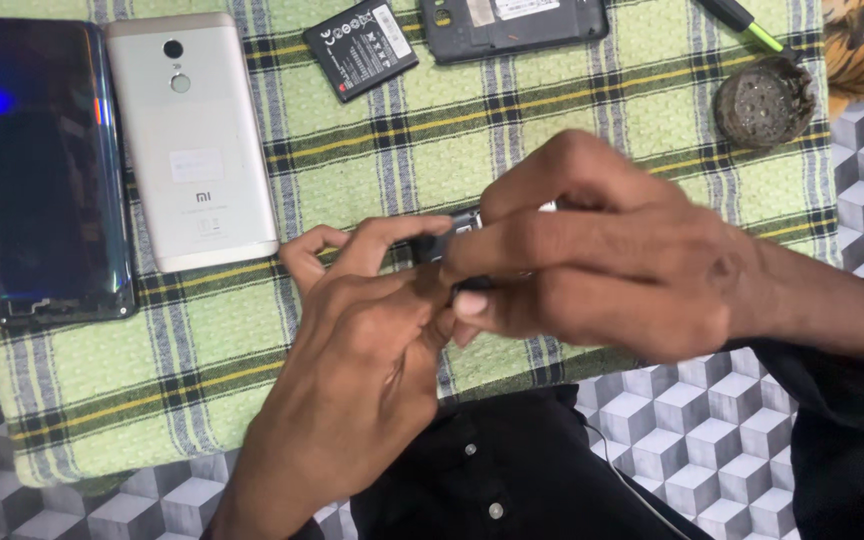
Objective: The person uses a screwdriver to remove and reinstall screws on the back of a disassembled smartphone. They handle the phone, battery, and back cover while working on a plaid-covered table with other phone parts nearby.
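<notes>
While both hands meet over a green plaid cloth (372, 150), a person works a small dark part (442, 245) between the fingertips. At far left lies a dark glossy smartphone (47, 165), back up, with a pale gold smartphone (192, 140) just beside it, also back up, its round camera lens and fingerprint ring showing. Right of these, near the top edge, rests a black phone battery (360, 48), tilted, and next to it a dark grey phone back cover (512, 25), partly cut off by the frame. At centre, the left hand (352, 360) comes up from below, fingers curled and pinching the near end of the small dark part. The right hand (602, 270) reaches in from the right, fingers closed over the part's far end and covering most of it, so its exact kind cannot be told. The part is held just above the cloth, near its lower middle. Farther right, a round dark container (764, 100) sits by the cloth's edge, and a green-handled tool (742, 20) lies above it. A floor mat with a grey cube pattern (692, 430) shows beneath the cloth.
</notes>
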Motion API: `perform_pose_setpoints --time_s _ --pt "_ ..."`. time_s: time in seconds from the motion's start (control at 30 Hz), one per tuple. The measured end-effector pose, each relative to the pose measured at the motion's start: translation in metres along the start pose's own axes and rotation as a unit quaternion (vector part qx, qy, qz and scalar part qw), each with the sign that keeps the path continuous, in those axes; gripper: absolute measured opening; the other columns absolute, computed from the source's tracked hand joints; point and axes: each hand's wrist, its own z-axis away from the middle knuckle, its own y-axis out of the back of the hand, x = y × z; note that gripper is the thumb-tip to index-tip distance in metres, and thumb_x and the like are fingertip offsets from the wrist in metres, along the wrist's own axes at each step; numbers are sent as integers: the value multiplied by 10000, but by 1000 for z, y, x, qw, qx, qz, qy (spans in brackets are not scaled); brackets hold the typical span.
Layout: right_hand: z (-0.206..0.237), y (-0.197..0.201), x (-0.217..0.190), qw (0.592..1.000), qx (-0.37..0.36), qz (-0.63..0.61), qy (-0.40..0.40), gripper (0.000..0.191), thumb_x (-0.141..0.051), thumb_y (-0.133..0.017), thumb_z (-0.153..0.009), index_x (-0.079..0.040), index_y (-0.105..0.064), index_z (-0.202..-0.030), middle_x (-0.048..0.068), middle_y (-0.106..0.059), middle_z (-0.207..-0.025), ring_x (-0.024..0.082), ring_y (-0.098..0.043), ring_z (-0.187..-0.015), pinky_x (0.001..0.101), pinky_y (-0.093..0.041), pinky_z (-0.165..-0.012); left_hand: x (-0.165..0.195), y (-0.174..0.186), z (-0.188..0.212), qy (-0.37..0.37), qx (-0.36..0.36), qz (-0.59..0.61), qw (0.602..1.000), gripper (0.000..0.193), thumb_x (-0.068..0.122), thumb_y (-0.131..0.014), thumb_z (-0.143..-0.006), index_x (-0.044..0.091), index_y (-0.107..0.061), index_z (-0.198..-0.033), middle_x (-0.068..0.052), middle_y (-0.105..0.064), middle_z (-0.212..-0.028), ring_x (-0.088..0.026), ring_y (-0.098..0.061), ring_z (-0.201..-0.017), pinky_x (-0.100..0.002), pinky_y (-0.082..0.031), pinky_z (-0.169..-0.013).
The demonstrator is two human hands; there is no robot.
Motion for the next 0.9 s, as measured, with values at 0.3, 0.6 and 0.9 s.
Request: perform_pose_setpoints --time_s 0.3,0.6,0.9 --pt "-15 4 -13 998 -8 -66 12 203 -80 -859 -887 15 -719 -775 155 -744 -1013 228 -645 -906 354 -558 -695 1 7 8 -23 -72 -50 996 198 -89 -619 -770 82 -694 -837 -40 -695 -784 -315 -562 -1333 -563 -224 -1054" --pt "13 -22 2 959 -54 -185 -206 182 -105 -709 -904 37 -689 -1015 192 -652 -1150 273 -685 -1043 322 -642 -816 1 7 13 62 -9 -47 997 246 -57 -544 -847 41 -753 -931 -52 -791 -1039 -243 -634 -1188 -507 -256 -1029" --pt "24 -23 18 903 -205 -185 -330 145 -178 -799 -871 -49 -746 -913 51 -738 -807 144 -733 -681 285 -613 -576 -3 7 14 70 18 -67 995 225 -41 -537 -903 24 -748 -945 -50 -790 -1060 -266 -589 -1135 -483 -242 -1017"
